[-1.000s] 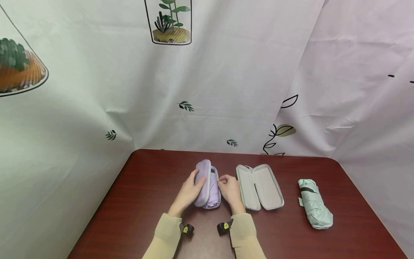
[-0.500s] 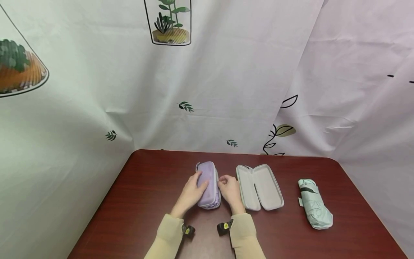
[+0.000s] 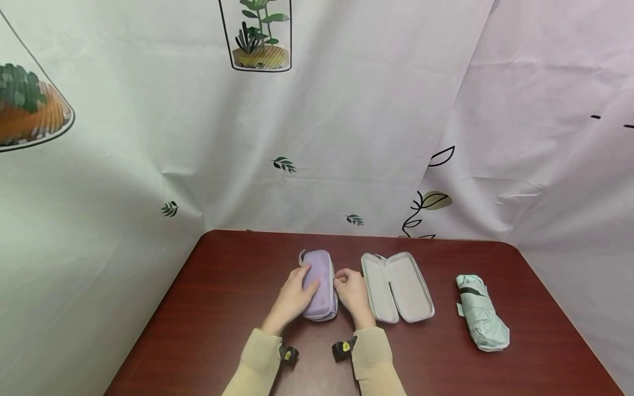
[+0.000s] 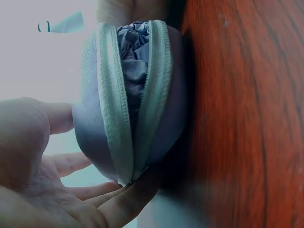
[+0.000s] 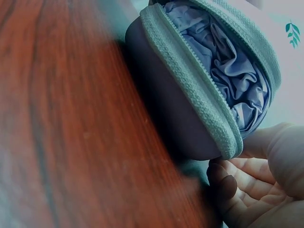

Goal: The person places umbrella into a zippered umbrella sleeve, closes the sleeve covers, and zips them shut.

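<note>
A lavender zip case (image 3: 318,283) lies near the table's middle, its lid lowered but the zip undone. Through the gap, crumpled lavender fabric of a folded umbrella (image 5: 228,61) shows between the pale zipper edges. My left hand (image 3: 292,300) holds the case from the left, thumb over the lid and fingers around the hinge side, as the left wrist view shows. On the opposite side my right hand (image 3: 353,291) has its fingers curled at the case's right edge; in the right wrist view thumb and fingertips pinch there by the lower rim.
Just right of my right hand an unfolded pale grey zip case (image 3: 408,286) lies with its two halves spread. Farther right is a mint folded umbrella (image 3: 482,313) with a black band. The dark red table (image 3: 238,264) ends at a patterned white cloth (image 3: 346,137) behind.
The lid of the lavender case has swung rightward and down over the lavender umbrella, my left hand moving with it. My right hand has stayed in place.
</note>
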A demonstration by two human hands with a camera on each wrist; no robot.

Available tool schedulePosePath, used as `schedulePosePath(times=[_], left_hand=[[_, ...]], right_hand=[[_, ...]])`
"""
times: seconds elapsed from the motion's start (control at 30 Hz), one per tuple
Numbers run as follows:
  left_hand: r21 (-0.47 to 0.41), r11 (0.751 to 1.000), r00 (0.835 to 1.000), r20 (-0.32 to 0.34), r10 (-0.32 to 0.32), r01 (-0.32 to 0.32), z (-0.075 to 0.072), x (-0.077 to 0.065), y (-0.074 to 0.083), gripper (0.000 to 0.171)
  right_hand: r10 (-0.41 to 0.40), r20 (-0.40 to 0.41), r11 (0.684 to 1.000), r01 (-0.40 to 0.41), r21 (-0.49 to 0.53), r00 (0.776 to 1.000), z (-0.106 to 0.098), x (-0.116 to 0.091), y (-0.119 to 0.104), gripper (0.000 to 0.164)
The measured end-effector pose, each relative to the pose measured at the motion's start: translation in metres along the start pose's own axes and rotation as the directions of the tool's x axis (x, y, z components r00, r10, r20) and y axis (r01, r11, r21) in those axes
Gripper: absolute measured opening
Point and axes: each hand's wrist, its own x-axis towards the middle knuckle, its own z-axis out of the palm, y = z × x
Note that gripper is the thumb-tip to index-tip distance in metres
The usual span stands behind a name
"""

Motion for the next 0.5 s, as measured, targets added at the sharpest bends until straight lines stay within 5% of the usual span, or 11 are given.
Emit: schedulePosePath(times=[0.5], left_hand=[[0.010,1.000,0.999,0.046,0.010,-0.010,-0.0020,-0.0012,-0.0003,0.054]], right_hand=[[-0.017,-0.015,1.000,0.017,-0.006,1.000,-0.0005,-0.0007,0.0004,0.004]])
